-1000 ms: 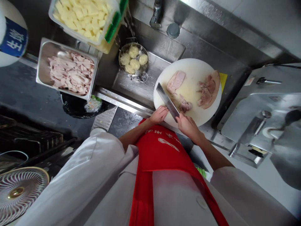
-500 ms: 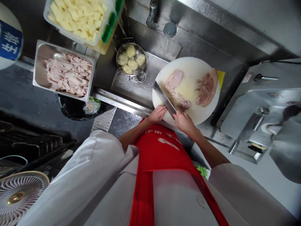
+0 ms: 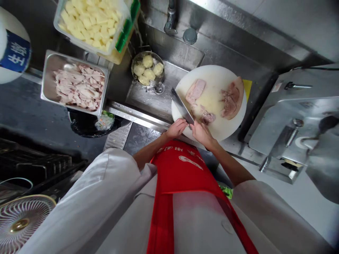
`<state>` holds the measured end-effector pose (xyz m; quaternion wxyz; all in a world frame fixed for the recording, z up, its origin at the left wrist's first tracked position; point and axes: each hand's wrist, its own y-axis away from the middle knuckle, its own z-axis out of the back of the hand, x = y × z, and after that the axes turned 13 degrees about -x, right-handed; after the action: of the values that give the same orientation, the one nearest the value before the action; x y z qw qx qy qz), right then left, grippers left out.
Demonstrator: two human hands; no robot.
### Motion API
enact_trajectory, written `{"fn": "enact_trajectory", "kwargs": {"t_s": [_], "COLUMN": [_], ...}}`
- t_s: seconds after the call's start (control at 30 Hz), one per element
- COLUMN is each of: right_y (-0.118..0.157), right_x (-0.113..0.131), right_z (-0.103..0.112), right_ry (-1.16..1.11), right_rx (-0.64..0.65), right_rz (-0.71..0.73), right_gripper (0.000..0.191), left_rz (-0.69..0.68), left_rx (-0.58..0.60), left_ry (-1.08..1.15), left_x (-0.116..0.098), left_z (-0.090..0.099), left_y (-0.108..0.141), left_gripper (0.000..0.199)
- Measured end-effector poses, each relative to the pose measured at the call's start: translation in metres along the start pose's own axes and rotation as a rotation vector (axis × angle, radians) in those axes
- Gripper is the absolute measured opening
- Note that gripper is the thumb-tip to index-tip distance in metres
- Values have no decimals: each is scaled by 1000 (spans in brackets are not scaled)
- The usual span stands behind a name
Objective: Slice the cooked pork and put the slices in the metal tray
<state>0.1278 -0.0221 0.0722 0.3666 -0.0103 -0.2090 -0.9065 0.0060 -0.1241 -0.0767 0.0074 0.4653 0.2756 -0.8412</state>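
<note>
My right hand [image 3: 201, 133] is wrapped round the handle of a cleaver [image 3: 182, 107], whose blade points up and left over the near left part of a round white cutting board [image 3: 230, 128]. Close beside the blade, at the board's near edge, my left hand [image 3: 177, 128] has its fingers pressed together; what they hold, if anything, is too small to tell. On the board lie a pale pink slab of meat [image 3: 196, 90], a smaller ragged piece [image 3: 207, 116] and, at the right, a larger piece with rind [image 3: 233, 99].
A sink [image 3: 171, 76] holds a pot [image 3: 134, 72] of peeled potatoes. To the left stand a metal tray [image 3: 47, 83] of sliced meat and a tub [image 3: 127, 30] of cut potatoes. A slicing machine [image 3: 280, 123] is at the right, a tap [image 3: 171, 19] behind.
My right hand and the cleaver have shifted slightly left, bringing the hand closer to my left hand. The meat pieces lie as before. The view has moved a little.
</note>
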Motion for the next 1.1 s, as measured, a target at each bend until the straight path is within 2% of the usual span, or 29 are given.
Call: {"fn": "enact_trajectory", "kwargs": {"t_s": [0.23, 0.43, 0.57, 0.73, 0.93, 1.1], "right_y": [1, 16, 31, 32, 28, 28], "right_x": [-3, -9, -15, -16, -17, -15], "right_z": [1, 21, 31, 28, 25, 29], "right_ry": [2, 54, 72, 82, 57, 44], "right_rx": [0, 52, 120, 141, 139, 135], "right_rz": [19, 5, -15, 2, 2, -14], "right_gripper": [37, 35, 36, 37, 36, 35], "left_rz": [-76, -57, -103, -119, -45, -79], "left_rx": [25, 76, 51, 41, 52, 49], "left_ry": [-25, -58, -87, -111, -71, -120], "left_x": [8, 8, 8, 10, 13, 13], "left_z": [5, 3, 1, 0, -3, -4], "left_y": [-3, -5, -5, -4, -1, -1], "left_gripper": [25, 27, 26, 25, 27, 26]}}
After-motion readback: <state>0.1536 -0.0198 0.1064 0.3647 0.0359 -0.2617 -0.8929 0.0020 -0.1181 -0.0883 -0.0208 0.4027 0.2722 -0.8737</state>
